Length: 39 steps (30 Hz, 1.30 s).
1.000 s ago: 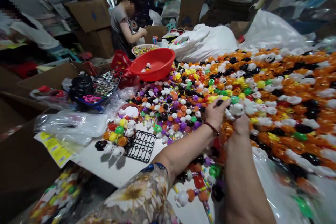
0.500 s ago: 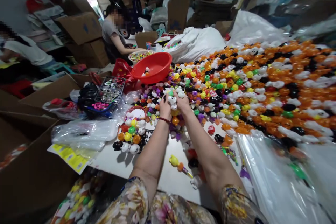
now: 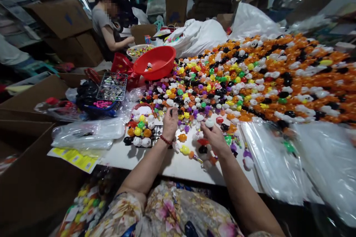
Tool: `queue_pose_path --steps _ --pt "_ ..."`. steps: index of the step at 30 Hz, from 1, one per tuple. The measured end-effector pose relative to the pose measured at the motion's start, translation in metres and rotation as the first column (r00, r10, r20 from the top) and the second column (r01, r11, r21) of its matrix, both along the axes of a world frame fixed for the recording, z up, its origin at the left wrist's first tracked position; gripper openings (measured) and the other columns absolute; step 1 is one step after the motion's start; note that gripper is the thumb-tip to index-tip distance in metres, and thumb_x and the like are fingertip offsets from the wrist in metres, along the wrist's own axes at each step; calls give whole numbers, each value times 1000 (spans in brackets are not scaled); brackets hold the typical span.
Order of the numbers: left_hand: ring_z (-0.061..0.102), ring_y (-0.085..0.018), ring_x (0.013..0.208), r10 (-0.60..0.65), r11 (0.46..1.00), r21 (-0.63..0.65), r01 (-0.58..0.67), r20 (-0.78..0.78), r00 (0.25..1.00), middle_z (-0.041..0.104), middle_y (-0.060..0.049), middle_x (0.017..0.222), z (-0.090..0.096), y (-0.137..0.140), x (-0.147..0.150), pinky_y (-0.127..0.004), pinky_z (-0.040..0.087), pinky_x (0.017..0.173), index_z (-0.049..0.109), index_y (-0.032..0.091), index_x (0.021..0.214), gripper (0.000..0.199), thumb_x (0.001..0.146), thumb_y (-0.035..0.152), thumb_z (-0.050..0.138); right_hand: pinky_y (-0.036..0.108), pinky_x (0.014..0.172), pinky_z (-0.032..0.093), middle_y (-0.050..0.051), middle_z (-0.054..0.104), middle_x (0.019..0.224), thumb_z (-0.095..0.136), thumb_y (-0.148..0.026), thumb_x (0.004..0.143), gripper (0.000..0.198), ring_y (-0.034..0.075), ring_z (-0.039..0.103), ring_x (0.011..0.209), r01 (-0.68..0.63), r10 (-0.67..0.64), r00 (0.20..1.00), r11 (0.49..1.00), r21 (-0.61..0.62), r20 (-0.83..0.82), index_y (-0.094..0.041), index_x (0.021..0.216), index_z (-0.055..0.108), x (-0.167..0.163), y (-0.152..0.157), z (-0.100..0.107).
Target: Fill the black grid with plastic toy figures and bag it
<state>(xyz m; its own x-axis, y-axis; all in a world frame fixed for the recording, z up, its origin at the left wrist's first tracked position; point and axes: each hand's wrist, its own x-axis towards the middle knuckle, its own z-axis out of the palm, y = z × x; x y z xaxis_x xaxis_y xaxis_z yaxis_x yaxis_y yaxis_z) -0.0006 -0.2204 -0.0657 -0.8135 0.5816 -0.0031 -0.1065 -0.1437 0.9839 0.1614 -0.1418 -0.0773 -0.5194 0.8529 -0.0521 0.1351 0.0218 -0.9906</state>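
Both forearms (image 3: pixel 143 172) are extended; the left hand (image 3: pixel 170 124) is pointed toward one o'clock, the right hand (image 3: pixel 214 137) toward eleven, its fingers (image 3: pixel 205 129) bent.

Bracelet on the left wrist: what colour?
Dark red. The bracelet shows best in the head view, below the left hand.

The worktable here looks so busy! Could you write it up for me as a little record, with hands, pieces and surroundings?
Left hand: raised near the black grid; left hand's grip unclear
Left wrist: red bracelet
Right hand: right hand has a pale piece at its fingertips
Heap: colorful pieces, mostly orange at the right
Behind: red bowl, tilted
Right side: clear plastic bags
Background: another person
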Motion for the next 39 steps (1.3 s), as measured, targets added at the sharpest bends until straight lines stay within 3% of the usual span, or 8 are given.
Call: queue_pose_path --steps 8,18,22,25,28,31,35,39 --pt "49 -8 60 -498 852 69 520 416 761 58 3 73 -32 -90 50 -21 41 58 56 20 86 50 69 62 77 29 56 42 -1 60 66 77 -63 60 53 14 49 59 29 -31 999 983 -183 -8 -20 89 71 47 -75 -10" --pt "59 -11 79 -446 887 124 446 483 753 64 0 86 -46 -127 78 -23 48 76 62 21 93 52 63 58 83 23 43 25 -9 40 54 84 -53 59 44 7 28 46 -54 -31 980 908 -415 -196 -21 77 60 50 -119 -21" --pt "62 -20 102 -474 877 174 448 466 747 67 -6 108 -54 -138 102 -32 47 96 64 22 106 54 70 61 77 25 50 40 -4 56 61 85 -47 57 41 10 46 54 -114 53 986 905 -411 -157 -19 83 68 45 -138 -35" --pt "62 -25 108 -508 854 56 517 300 808 66 -12 116 -63 -144 103 -39 49 96 64 20 115 55 86 66 55 31 72 52 2 71 86 83 -46 61 43 18 62 78 -109 58 987 925 -365 -147 -20 93 71 45 -147 -41" --pt "60 -24 111 -373 922 -175 346 -159 914 63 -13 121 -73 -143 80 -41 49 97 64 19 115 43 96 51 43 34 77 53 4 73 88 80 -50 64 42 21 65 84 -68 49 996 953 -295 -69 -20 93 72 51 -144 -42" --pt "55 -26 117 -294 944 -309 116 -629 720 63 -13 122 -82 -131 43 -46 43 104 60 19 121 33 93 33 51 34 74 53 5 71 79 76 -57 67 42 21 65 78 -79 84 996 970 -231 12 -19 81 70 58 -135 -41" --pt "54 -28 113 -515 851 -503 151 -743 427 65 -12 117 -87 -109 13 -48 44 102 57 18 124 42 83 20 62 29 56 48 5 65 65 69 -72 66 54 16 58 59 -150 160 987 942 -300 9 -18 69 63 58 -130 -42" --pt "56 -26 102 -526 837 -527 149 -697 488 66 -9 103 -83 -101 13 -44 46 95 64 20 102 21 81 17 65 25 47 38 -1 55 55 70 -75 63 58 11 46 49 -120 133 991 935 -333 18 -19 64 57 57 -133 -45"
